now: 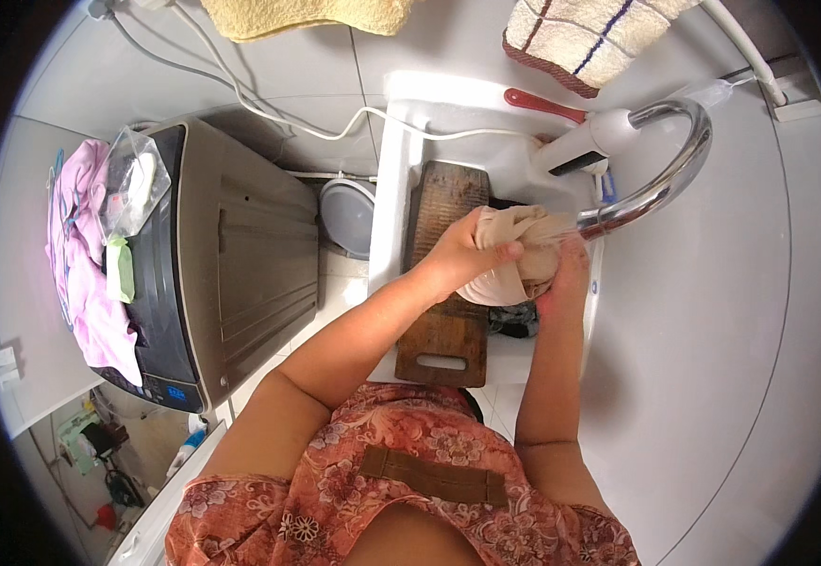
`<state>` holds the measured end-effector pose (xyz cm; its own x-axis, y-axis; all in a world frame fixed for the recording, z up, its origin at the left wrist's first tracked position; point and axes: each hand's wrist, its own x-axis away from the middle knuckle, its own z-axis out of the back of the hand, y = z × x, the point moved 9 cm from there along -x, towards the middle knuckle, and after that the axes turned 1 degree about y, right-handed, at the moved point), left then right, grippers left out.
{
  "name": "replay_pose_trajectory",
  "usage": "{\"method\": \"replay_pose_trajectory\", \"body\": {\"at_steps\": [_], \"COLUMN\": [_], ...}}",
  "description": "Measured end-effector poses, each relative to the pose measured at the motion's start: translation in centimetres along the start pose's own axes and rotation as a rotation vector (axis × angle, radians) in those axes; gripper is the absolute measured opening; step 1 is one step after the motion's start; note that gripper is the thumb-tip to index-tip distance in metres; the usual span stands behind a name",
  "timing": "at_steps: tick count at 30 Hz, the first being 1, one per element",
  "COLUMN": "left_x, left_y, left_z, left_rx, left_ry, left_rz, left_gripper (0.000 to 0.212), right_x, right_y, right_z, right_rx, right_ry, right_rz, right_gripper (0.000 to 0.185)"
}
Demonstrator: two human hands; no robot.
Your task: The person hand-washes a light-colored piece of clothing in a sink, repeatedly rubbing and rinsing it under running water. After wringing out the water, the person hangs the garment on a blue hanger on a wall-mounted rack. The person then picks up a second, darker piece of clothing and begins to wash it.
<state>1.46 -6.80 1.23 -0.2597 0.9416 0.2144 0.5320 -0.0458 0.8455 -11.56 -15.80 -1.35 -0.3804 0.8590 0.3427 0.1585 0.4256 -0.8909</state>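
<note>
Bunched between my two hands is a wet beige cloth (pixel 509 276), held over the white sink (pixel 389 233) at the mouth of a curved chrome faucet (pixel 686 170). My left hand (pixel 467 251) grips its left side, thumb lying across the folds. On the other side my right hand (pixel 567 272) holds the cloth just below the spout, its fingers partly hidden. Beneath them a wooden washboard (pixel 445 339) with a ridged upper part and a slot handle leans in the sink. Dark fabric (pixel 516 320) lies in the basin to its right.
A red-handled tool (pixel 545 105) rests on the sink's back ledge by the white faucet body (pixel 587 141). At left stands a washing machine (pixel 262 233) with a pink cloth (pixel 92 269) on top. A grey basin (pixel 346 216) sits between machine and sink. Towels (pixel 304 18) hang above.
</note>
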Motion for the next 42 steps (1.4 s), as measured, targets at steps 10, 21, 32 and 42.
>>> {"method": "replay_pose_trajectory", "body": {"at_steps": [10, 21, 32, 42], "left_x": [-0.6, -3.3, -2.4, -2.2], "left_y": [-1.0, -4.1, -2.2, -0.2], "left_z": [0.4, 1.1, 0.0, 0.1], "left_rx": [0.124, 0.679, 0.391, -0.039], "left_ry": [0.037, 0.209, 0.347, 0.260], "left_rz": [-0.028, 0.208, 0.153, -0.185], "left_gripper": [0.036, 0.027, 0.021, 0.026], "right_x": [0.5, 8.1, 1.9, -0.3], "right_y": [-1.9, -4.1, -2.7, -0.8], "right_z": [-3.0, -10.7, -5.7, -1.8], "right_rx": [0.046, 1.024, 0.513, 0.042], "right_ry": [-0.014, -0.047, -0.037, 0.175], "right_rz": [0.060, 1.057, 0.374, 0.061], "right_gripper": [0.042, 0.042, 0.023, 0.022]}}
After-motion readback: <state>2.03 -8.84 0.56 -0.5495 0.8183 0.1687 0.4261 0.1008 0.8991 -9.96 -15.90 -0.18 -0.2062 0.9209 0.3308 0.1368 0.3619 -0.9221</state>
